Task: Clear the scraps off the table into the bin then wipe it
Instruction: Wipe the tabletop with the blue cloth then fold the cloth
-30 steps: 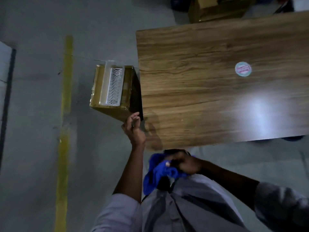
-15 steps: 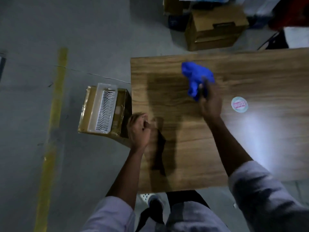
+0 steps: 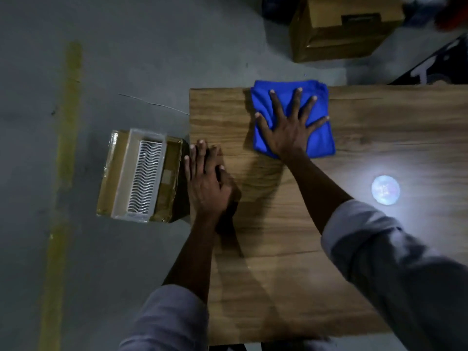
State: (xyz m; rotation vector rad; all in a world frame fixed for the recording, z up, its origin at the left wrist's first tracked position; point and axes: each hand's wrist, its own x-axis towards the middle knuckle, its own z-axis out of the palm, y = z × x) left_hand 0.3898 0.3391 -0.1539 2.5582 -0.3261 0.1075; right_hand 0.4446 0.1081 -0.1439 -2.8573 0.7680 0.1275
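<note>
Blue cloth (image 3: 319, 141) is lying flat at the far edge of the wooden table (image 3: 379, 138), the right hand (image 3: 286, 134) pressing it with fingers splayed, the left hand (image 3: 205, 184) resting open-fingered at its left edge.

The right hand (image 3: 288, 133) presses flat, fingers spread, on a folded blue cloth (image 3: 319, 140) at the worktop's (image 3: 278, 249) far left corner. The left hand (image 3: 206, 183) rests on its left edge. A brown box (image 3: 109, 183) topped by a white tray (image 3: 145, 173) sits on the floor just beside that edge.
</note>
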